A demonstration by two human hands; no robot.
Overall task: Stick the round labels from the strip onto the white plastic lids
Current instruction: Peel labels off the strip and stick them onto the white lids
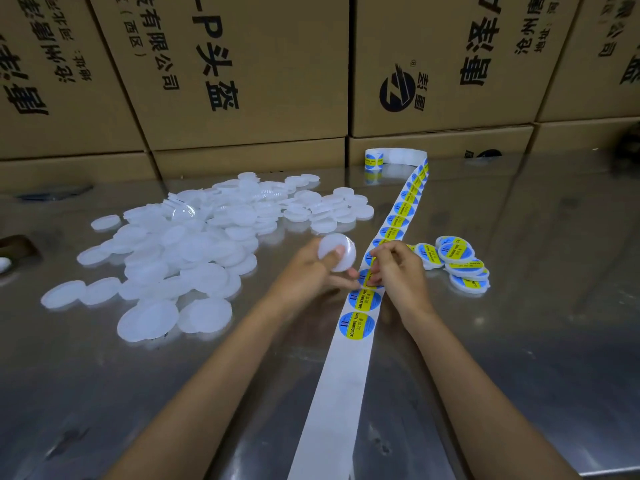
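Peeling label (367, 276), lid (337, 251) in left hand (311, 268)

The label (372, 271) being peeled was mostly hidden under the right hand (398, 271). The strip (332, 393) was cut off at the bench's (519, 341) near edge. Small label print was unreadable.

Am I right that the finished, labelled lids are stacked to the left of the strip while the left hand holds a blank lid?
Not quite: the head view shows the labelled lids to the right of the strip. The left hand does hold a blank lid.
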